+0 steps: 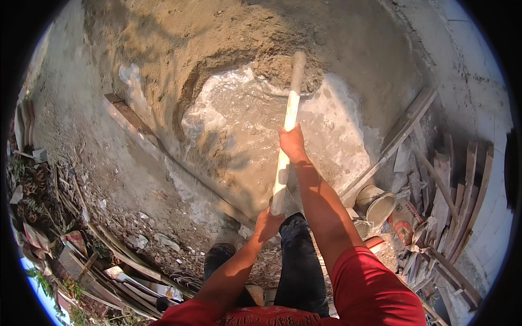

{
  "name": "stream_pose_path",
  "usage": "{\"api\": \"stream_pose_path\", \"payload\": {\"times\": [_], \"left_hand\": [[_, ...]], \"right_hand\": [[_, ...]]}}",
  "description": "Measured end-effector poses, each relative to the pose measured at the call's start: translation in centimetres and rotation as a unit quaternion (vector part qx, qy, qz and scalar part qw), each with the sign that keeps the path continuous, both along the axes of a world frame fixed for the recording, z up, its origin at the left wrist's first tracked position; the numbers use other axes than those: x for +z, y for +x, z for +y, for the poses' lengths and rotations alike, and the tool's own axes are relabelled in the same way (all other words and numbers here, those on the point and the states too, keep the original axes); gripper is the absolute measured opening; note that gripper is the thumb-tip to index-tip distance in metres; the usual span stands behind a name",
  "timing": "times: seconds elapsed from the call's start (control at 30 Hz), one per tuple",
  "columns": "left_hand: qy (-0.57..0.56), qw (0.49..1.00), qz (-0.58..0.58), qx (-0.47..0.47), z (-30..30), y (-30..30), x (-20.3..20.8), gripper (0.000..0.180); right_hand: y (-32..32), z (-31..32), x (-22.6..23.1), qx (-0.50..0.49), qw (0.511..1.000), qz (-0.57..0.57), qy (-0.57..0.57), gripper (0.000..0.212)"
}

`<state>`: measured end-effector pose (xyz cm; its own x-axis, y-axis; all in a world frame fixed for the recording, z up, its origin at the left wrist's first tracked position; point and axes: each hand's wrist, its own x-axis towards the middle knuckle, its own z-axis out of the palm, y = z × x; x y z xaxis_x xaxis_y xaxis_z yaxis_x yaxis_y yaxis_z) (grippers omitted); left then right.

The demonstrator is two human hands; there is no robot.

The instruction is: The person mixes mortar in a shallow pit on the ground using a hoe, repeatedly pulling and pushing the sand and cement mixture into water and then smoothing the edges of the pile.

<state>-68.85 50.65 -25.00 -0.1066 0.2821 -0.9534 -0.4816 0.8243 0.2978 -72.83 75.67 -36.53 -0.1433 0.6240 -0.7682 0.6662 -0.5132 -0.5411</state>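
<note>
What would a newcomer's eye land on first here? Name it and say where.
First, the pale wooden handle slanting up the middle, gripped by the right hand above and the left hand below. Beneath it spreads wet grey-brown slurry, with sand banked along the far side. At lower right, a grimy bucket sits near piled wooden boards.

Brightly sunlit, with soft-edged shadows across sand (157,76) and glints on wet mortar (244,119); fairly sharp at centre, curved by fisheye toward a black rim.
</note>
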Motion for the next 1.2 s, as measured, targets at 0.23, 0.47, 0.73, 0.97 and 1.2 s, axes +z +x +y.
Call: {"api": "stream_pose_path", "payload": {"times": [0.23, 0.47, 0.73, 0.97, 1.2], "left_hand": [[0.024, 0.967, 0.188, -0.169, -7.3, 5.2, 8.9, 0.035], [0.230, 0.939, 0.207, -0.150, 14.2, -7.8, -2.6, 0.036], [-0.009, 0.993, -0.103, -0.061, -1.2, -8.5, 1.3, 0.025], [-0.071, 0.968, 0.020, -0.242, -13.7, -3.7, 7.6, 0.041], [0.110, 0.966, 0.175, -0.157, 9.0, -17.8, -2.0, 0.032]], "right_hand": [[4.9, -8.1, 13.3, -0.142, 0.987, 0.046, -0.063, 0.036], [-5.1, 14.2, 12.0, -0.074, 0.968, 0.056, 0.233, 0.035], [-2.5, -2.3, 0.4, -0.068, 0.992, -0.103, -0.005, 0.054], [1.4, -14.3, 8.2, -0.218, 0.973, 0.061, -0.037, 0.033], [-14.9, 8.6, 12.1, -0.100, 0.971, 0.106, 0.190, 0.041]]}}
